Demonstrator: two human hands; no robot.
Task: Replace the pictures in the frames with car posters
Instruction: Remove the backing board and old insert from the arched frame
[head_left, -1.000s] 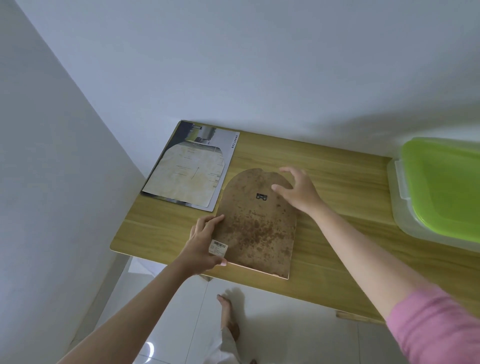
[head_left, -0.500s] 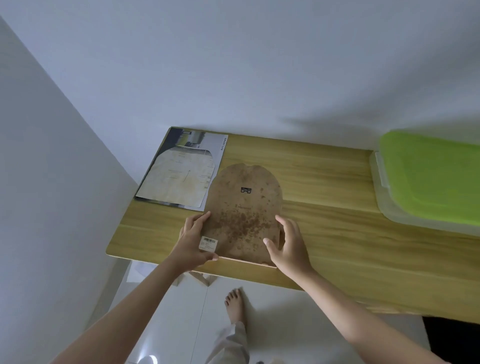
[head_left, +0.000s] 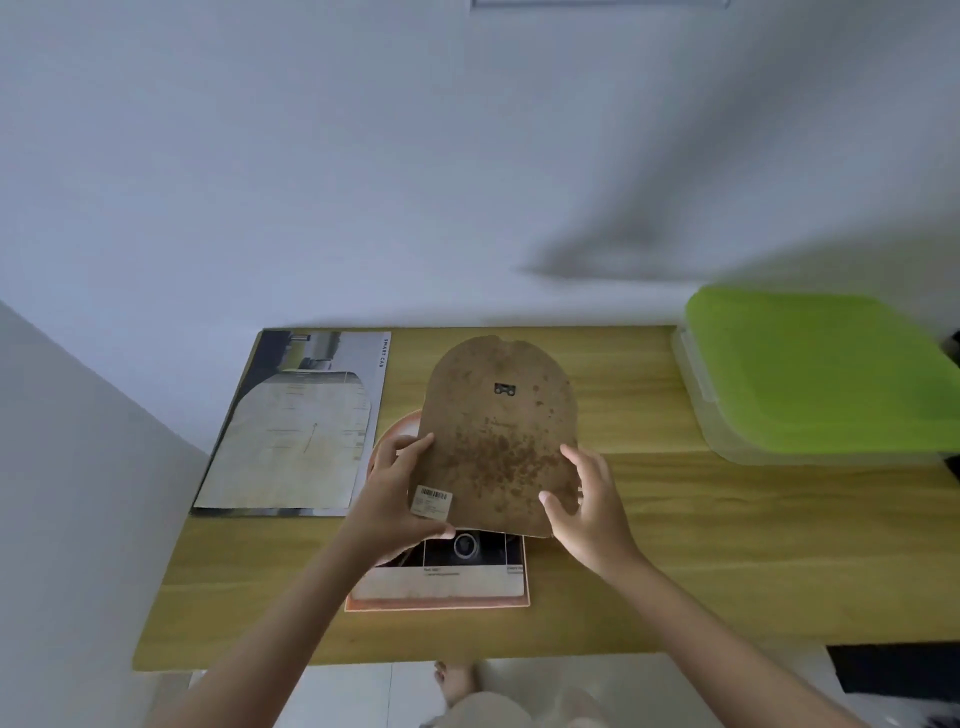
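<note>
Between both hands, the backing (head_left: 498, 441) is lifted clear of the frame (head_left: 441, 600), tilted w/ its far arched end up over the surface (head_left: 727, 545). Left hand (head_left: 395, 499) grips the near-left corner: thumb on the underside edge, fingers curled over the top beside a barcode sticker (head_left: 432, 502). Right hand (head_left: 582, 509) grips the near-right edge, thumb on the face, fingers spread round the rim. Probably held at two corners because the board is thin and would flex or swing from one.

Below the grip, frame lies face down, so the back opens upward; a picture (head_left: 457, 566) sits in it, dark print w/ a pale lower strip, partly hidden by the board. Judging by that, the old picture is still in and comes out next.

Left of the grip, a car poster (head_left: 363, 364) lies flat w/ an arch-shaped sheet (head_left: 296, 447) on top, near but apart from the frame — likely staged for the swap.

Backing: brown fibreboard, matte, speckled w/ darker stains, flat near edge, rounded far end w/ a small notch, small metal hanger (head_left: 504, 389) near the top. Frame rim looks pinkish-orange, smooth. Sheet is off-white, creased. Surface is light wood grain. Right of the grip, well apart, a clear plastic box w/ green lid (head_left: 821, 374).
</note>
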